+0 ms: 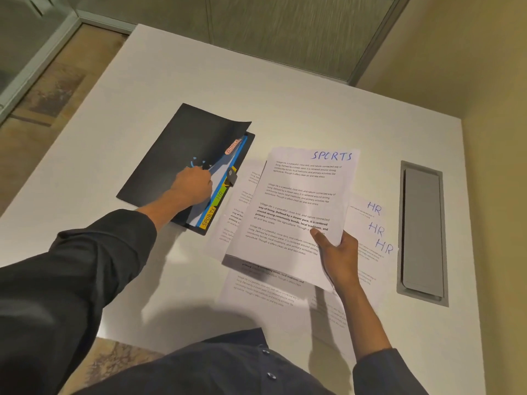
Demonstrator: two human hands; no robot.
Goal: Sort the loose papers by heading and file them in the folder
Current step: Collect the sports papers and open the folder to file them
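A black folder (176, 149) lies on the white table (185, 78), left of centre, its cover partly lifted. Coloured divider tabs marked SPORTS (208, 218), HR (219, 195) and a pink one (233, 146) stick out along its right edge. My left hand (193, 185) grips the folder's cover at that edge. My right hand (338, 256) holds up a stack of sheets headed SPORTS (299, 206) by its lower right corner, above the table. Sheets headed HR (373, 223) lie fanned on the table to the right, partly hidden.
More printed sheets (262, 289) lie on the table under and below the held stack. A grey cable hatch (422, 232) is set into the table at the right. A wall runs along the right, glass partitions at the back, floor at the left.
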